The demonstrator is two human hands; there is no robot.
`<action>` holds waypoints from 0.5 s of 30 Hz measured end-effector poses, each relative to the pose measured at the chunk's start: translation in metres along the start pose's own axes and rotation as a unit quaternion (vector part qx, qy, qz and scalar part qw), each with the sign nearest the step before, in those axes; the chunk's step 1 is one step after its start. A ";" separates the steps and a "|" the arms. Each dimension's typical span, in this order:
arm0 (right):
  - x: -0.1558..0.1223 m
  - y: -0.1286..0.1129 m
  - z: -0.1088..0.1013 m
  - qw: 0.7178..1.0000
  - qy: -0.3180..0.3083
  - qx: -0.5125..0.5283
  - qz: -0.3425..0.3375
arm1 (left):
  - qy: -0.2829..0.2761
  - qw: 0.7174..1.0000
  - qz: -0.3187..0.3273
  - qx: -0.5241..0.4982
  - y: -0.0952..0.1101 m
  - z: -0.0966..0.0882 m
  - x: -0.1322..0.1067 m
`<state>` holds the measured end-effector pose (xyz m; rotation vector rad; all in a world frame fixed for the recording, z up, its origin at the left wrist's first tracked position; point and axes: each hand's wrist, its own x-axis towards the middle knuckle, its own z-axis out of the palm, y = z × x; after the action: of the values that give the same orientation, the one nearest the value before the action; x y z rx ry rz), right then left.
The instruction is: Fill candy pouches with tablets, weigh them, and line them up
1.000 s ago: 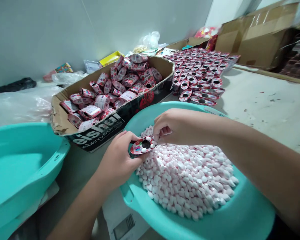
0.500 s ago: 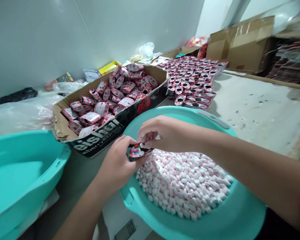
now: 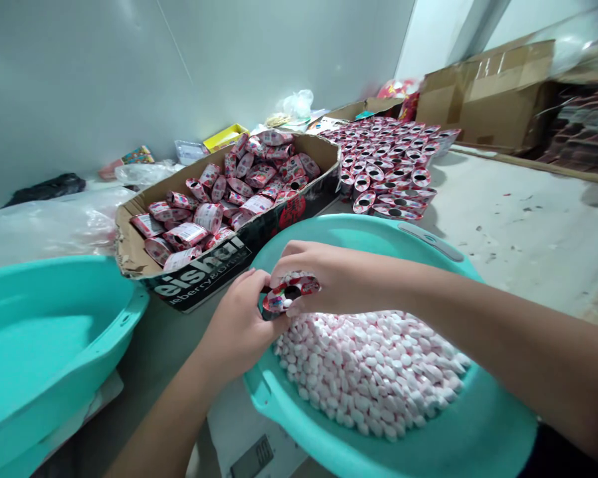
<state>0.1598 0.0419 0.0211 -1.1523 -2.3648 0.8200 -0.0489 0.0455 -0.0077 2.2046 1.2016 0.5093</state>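
Observation:
My left hand is closed round a small oval candy box, printed red and pink, with a dark round hole in its top. White candy shows by the front of the hole. My right hand curls over the box's right end, its thumb at the near side and its fingers at the far side; some fingertips are hidden. Both hands are above a turquoise basin, near its left rim. Below them in the basin lies a heap of pale pink-white candies.
A cut-down cardboard carton of jumbled candy boxes stands behind the basin. Rows of upright boxes with holes fill the back of the table. A second turquoise basin is at left. A scale sits by the near basin.
My right hand's fingers have shifted from over the hole to round the box's right end, so the dark hole now shows. The view has moved slightly.

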 end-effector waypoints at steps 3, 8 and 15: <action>0.001 0.000 -0.001 0.999 0.006 0.034 0.008 | -0.001 1.000 0.001 0.000 0.001 0.000 -0.001; 0.002 0.002 0.002 1.000 0.011 0.022 -0.004 | -0.004 1.000 0.003 0.001 0.001 0.000 -0.001; 0.002 0.003 -0.009 0.989 0.077 0.041 0.118 | 0.006 1.000 0.017 0.015 -0.001 0.002 0.000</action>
<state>0.1657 0.0482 0.0266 -1.4257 -2.0773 0.8638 -0.0483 0.0457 -0.0100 2.2541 1.1876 0.5214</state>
